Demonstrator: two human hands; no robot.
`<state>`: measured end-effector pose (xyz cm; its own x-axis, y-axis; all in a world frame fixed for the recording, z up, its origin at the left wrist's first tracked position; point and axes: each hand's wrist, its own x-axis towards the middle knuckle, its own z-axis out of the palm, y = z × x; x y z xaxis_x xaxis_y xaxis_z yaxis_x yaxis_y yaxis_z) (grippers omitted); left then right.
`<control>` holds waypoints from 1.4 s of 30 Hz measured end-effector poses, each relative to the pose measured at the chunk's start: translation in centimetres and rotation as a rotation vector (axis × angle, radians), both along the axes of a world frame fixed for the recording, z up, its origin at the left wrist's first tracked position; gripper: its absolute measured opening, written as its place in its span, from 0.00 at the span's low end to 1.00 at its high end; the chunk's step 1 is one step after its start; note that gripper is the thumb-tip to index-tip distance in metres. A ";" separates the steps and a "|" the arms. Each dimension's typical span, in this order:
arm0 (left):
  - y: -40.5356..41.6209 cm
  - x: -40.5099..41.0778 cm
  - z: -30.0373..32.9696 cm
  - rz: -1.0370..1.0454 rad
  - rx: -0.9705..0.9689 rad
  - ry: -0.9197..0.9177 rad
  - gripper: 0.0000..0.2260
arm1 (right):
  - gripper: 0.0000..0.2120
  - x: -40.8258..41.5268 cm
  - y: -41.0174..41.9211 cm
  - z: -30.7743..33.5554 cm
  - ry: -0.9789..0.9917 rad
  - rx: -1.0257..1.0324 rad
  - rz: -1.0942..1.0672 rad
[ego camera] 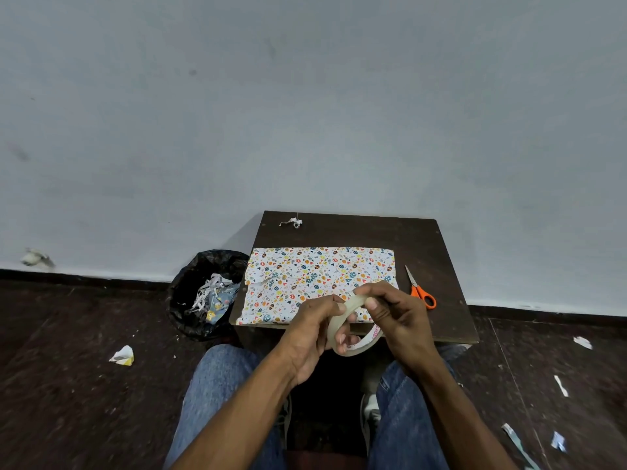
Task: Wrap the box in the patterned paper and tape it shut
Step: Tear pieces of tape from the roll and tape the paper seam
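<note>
Floor, far left: crumpled paper scrap [122,355] lying well apart from the table.

Black-lined bin [203,293] stands on the floor just beside the table's left edge; shredded paper visible inside.

Small dark table [441,245] against the wall. Small paper shred [292,222] near the back left corner.

Patterned paper [305,276] lies flat, covering the left and middle of the tabletop, reaching the front left corner. A tear shows at its left side. Cannot tell whether the box sits under it.

Left hand [314,334], in front of the table's front edge: fingers curled through and around the tape roll [346,329], gripping it.

Right hand [393,313]: thumb and fingertips pinch the roll's upper rim, remaining fingers curled.

Orange-handled scissors [420,289] lie near the right edge, blades toward the wall, just beside the paper's right side, apart from both hands.

Floor, right: several paper scraps [582,342].
</note>
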<state>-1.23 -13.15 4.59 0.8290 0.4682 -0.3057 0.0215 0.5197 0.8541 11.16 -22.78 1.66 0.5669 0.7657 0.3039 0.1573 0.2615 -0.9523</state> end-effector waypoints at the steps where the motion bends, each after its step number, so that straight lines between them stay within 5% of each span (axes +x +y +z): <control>1: 0.0 0.0 0.1 0.005 0.005 0.014 0.05 | 0.08 0.0 0.0 0.0 -0.003 0.001 0.000; 16: 0.1 0.2 -0.2 0.060 0.026 0.003 0.06 | 0.10 0.0 0.1 0.1 0.051 0.027 -0.004; 21: 0.3 0.0 -0.4 0.045 -0.002 -0.010 0.14 | 0.07 0.0 0.1 0.0 0.033 0.009 0.011; 27: 0.0 0.0 -0.3 0.053 0.032 0.001 0.03 | 0.09 0.2 0.0 0.0 -0.018 0.013 0.013; 42: -0.4 0.7 0.0 0.125 -0.007 0.057 0.08 | 0.10 0.0 0.2 -0.1 -0.008 0.029 -0.007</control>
